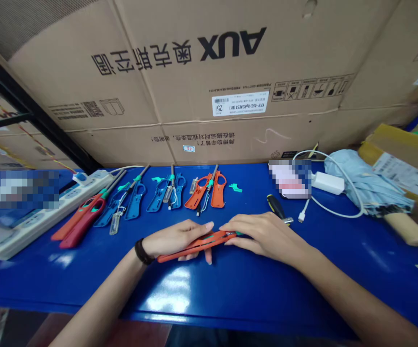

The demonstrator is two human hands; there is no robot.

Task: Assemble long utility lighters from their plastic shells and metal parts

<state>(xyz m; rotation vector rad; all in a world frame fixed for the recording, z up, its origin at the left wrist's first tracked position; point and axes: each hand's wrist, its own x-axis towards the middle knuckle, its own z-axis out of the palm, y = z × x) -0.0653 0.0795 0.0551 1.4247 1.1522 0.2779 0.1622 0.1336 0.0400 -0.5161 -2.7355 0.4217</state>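
Observation:
Over the front of the blue table, my left hand is closed around the handle of an orange gas lighter. My right hand grips the same lighter at its front end, covering much of it; a bit of green shows by the fingers. A dark gap runs along the seam between the casing halves. Behind my hands lie opened lighters in rows: an orange one and blue ones, with metal tubes, green triggers and clear fuel tanks. Two closed red lighters lie at the left.
A white power strip runs along the left side. Right of centre lie a black-and-yellow screwdriver, a white charger with its cable, and a folded umbrella. A large cardboard box stands along the back.

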